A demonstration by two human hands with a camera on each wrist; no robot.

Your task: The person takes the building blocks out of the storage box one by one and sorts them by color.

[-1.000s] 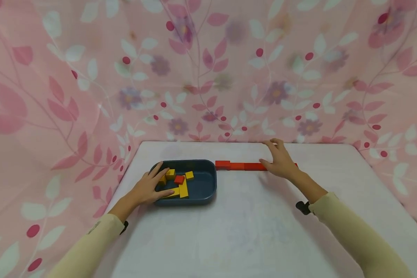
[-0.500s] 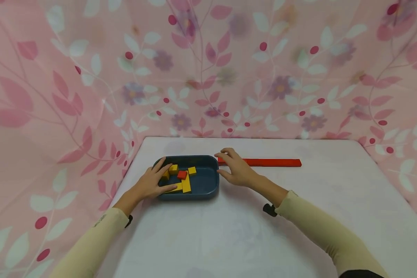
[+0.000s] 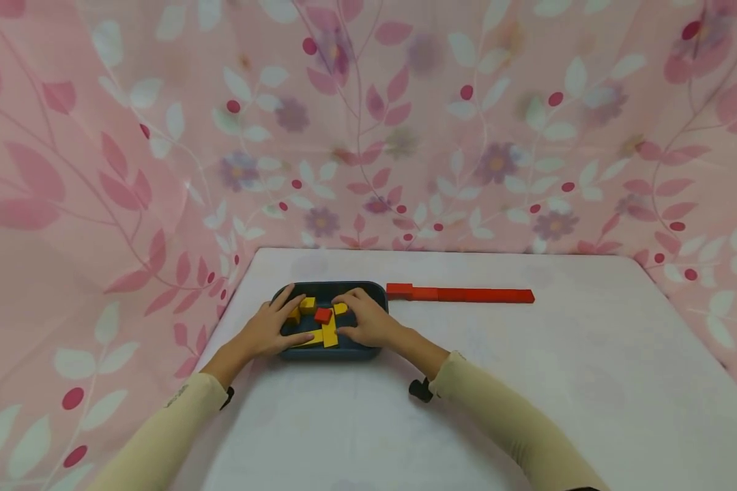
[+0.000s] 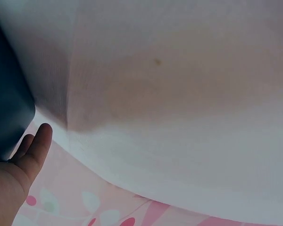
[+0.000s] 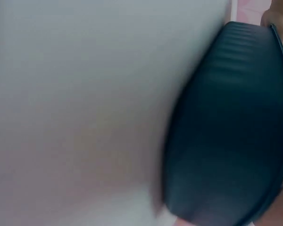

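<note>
Since the earlier frames, the right hand [image 3: 368, 322] has been moved leftward from the row of red blocks [image 3: 473, 294] into the dark tray [image 3: 331, 355], its thumb and fingers held apart beside a small yellow block [image 3: 340, 309]; whether that is touched cannot be told. Dark marking [image 3: 177, 395] on the left sleeve [image 3: 172, 412] is too small to be read. By the wrist cameras the tray's outer walls are shown; the blocks are seen only from the head. Yellow blocks [image 3: 308, 305] are partly covered by the left hand [image 3: 263, 330], spread over the tray's left end.
</note>
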